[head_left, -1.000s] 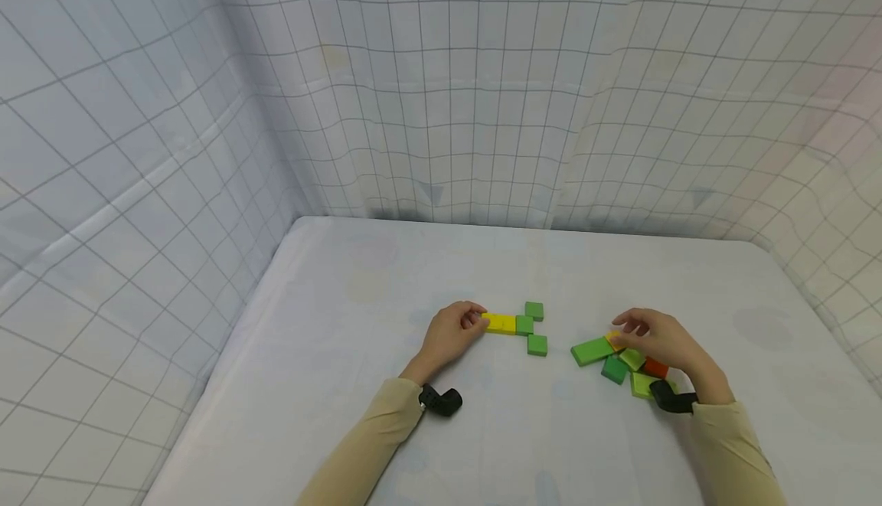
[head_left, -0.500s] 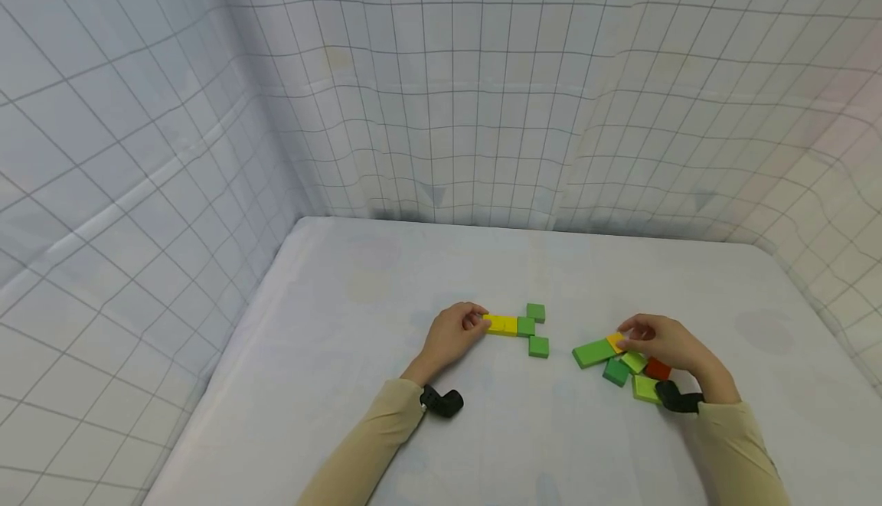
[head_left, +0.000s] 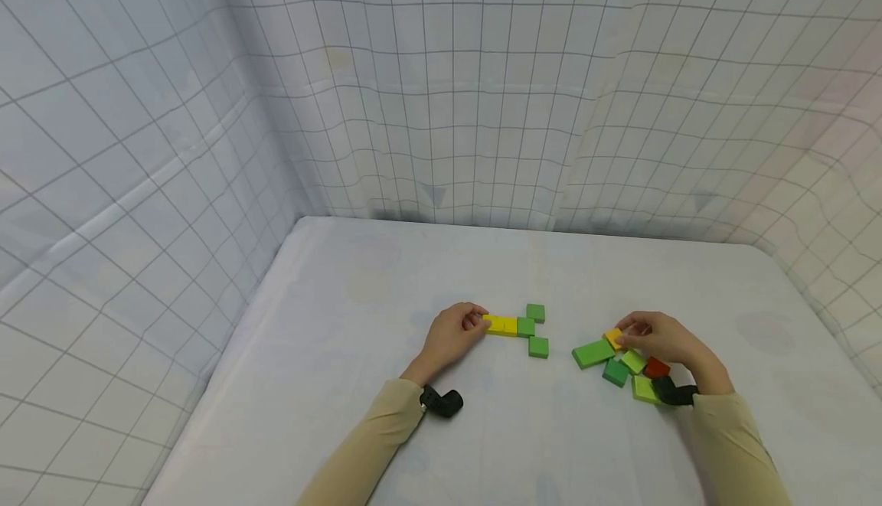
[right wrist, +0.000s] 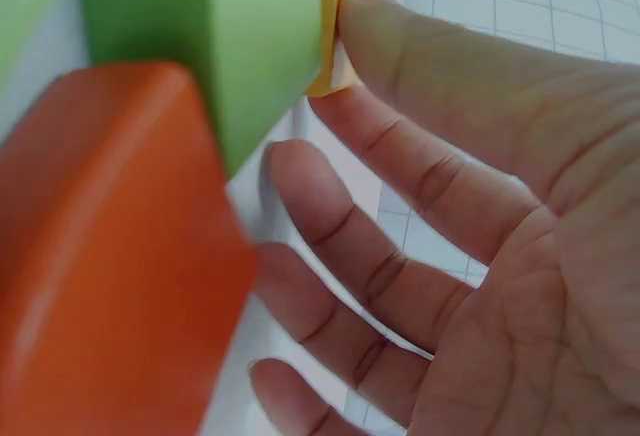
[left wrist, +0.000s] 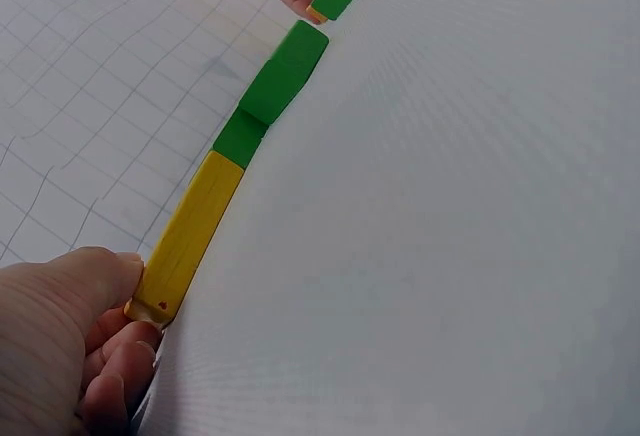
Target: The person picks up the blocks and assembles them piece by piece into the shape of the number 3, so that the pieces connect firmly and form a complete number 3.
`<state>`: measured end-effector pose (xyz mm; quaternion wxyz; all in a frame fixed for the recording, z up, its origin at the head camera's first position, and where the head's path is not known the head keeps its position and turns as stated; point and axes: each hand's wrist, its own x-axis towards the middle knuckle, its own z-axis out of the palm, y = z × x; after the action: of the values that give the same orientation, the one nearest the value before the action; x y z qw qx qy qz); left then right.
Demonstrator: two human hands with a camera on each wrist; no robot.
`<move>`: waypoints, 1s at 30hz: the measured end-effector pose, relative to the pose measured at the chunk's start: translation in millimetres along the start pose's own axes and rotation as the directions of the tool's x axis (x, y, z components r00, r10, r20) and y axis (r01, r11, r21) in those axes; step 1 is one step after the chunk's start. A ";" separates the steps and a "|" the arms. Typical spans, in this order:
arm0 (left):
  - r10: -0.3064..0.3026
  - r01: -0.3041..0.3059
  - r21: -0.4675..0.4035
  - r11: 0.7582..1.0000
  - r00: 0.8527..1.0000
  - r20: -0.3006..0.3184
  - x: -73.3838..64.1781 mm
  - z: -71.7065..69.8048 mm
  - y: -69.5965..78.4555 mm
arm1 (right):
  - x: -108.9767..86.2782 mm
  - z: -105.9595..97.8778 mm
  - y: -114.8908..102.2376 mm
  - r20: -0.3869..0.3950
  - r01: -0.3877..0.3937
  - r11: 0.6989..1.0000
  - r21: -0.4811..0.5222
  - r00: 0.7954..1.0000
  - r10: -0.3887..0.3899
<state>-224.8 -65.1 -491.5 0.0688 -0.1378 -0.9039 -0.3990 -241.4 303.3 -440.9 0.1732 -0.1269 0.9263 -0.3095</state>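
Note:
In the head view my left hand (head_left: 449,335) pinches the left end of a yellow block strip (head_left: 501,325); thumb and fingers take its two sides in the left wrist view. A small green block (head_left: 526,327) adjoins the strip's right end, with one green block (head_left: 535,312) behind it and another green block (head_left: 539,347) in front. Over the pile on the right, my right hand (head_left: 660,336) pinches a small orange-yellow block (head_left: 612,338) between thumb and index finger. The right wrist view shows its other fingers loosely bent beside the pile.
Around the right hand lie a long green block (head_left: 592,354), a dark green block (head_left: 615,373), two light green blocks, one in the middle (head_left: 633,361) and one nearer (head_left: 643,390), and a red-orange block (head_left: 657,368). Gridded white curtains (head_left: 441,108) enclose the white table (head_left: 344,284).
My right hand has drawn back slightly to the right, then returned left, and the orange-yellow block has shifted a little left and away from me. The left hand stays on the yellow strip.

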 end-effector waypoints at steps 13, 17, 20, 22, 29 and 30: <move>-0.011 0.011 0.009 1.000 1.000 0.004 1.4 2.2 -2.3 | 26.0 -4.7 -21.1 -0.011 -0.031 0.993 -0.110 0.999 0.030; -0.005 0.005 0.003 1.000 1.000 0.002 1.0 2.3 -2.6 | 35.8 0.0 -28.7 -0.007 -0.024 0.995 -0.098 1.000 0.023; -0.006 0.006 -0.001 1.000 1.000 0.003 0.7 1.5 -2.0 | 39.2 4.0 -36.4 0.003 -0.017 0.996 -0.086 1.000 0.017; -0.003 0.003 -0.003 1.000 1.000 0.002 0.5 1.0 -1.4 | 39.9 6.9 -41.3 0.008 -0.013 0.997 -0.082 1.000 0.014; -0.001 0.001 0.001 1.000 1.000 0.004 0.5 1.4 -2.1 | 36.5 16.2 -50.4 0.002 -0.034 0.994 -0.104 0.999 0.035; -0.003 0.003 0.003 1.000 1.000 0.003 0.7 1.7 -2.5 | 35.7 17.7 -51.0 0.002 -0.034 0.994 -0.104 0.999 0.035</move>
<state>-226.3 -65.4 -494.2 0.0669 -0.1369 -0.9048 -0.3977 -260.2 242.1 -431.3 0.1733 -0.1203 0.9430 -0.2574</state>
